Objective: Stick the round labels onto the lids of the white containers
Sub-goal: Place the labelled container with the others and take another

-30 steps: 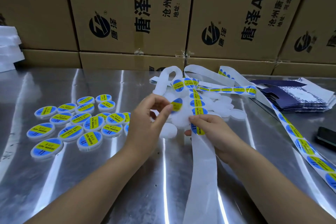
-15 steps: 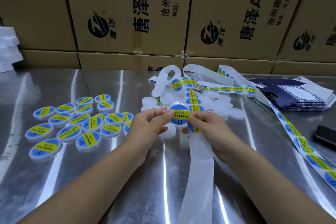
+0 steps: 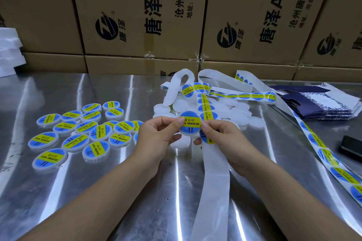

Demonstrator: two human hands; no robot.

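Between both hands, above the metal table, is a white round container with a blue-and-yellow label on its lid. My left hand pinches its left edge with thumb and fingers. My right hand presses a thumb on its right edge and also holds the label strip, whose white backing runs toward me. Behind lies a pile of unlabelled white containers. Several labelled containers lie at the left.
More label strip runs down the right side and loops at the back. A stack of dark blue flat cartons and a black phone lie at the right. Cardboard boxes wall the far edge.
One second ago my left hand held a peeled label near the strip. Now that label sits on a container's lid, and both hands hold the container between them.
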